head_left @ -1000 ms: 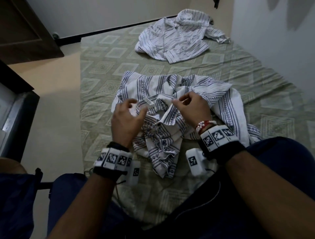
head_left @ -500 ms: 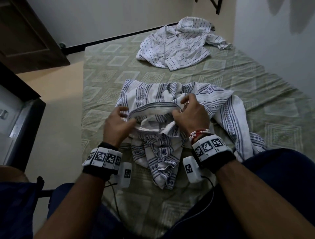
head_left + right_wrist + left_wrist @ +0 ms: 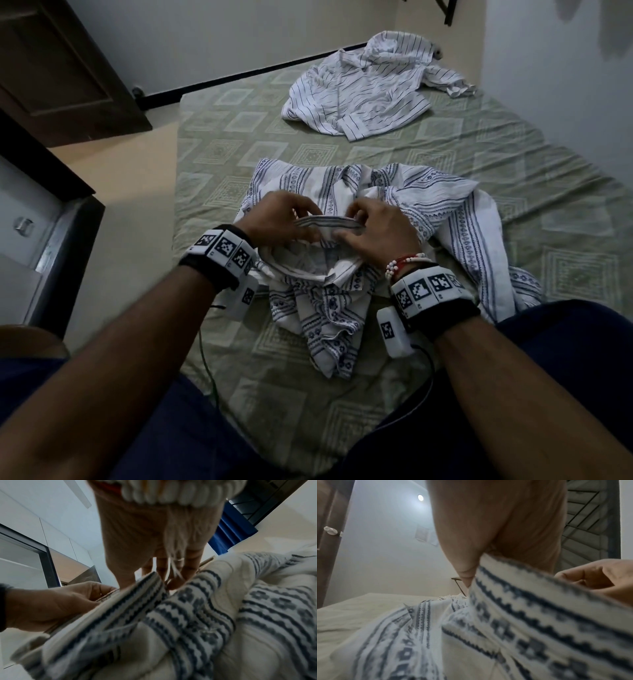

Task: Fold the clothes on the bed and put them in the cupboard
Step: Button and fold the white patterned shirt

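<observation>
Green bedsheet (image 3: 445,164), printed with pale diamond squares and lightly wrinkled, is covering the bed (image 3: 191,171) we are leaning over. We are pinching the collar band (image 3: 327,223) of the patterned shirt (image 3: 442,209) between us: our left hand (image 3: 274,219) is gripping one end, our right hand (image 3: 376,229) the other, fingers curled around the stiff strip. Our palms are hiding the exact pinch points, and both wrist views are showing the cloth blurred. This white shirt, woven with blue geometric bands, is lying crumpled on the near middle of the sheet. Farther off, near the wall, the pinstriped shirt (image 3: 370,85) is lying rumpled. A dark wooden door (image 3: 61,68) is standing at left, cut off by the frame.
</observation>
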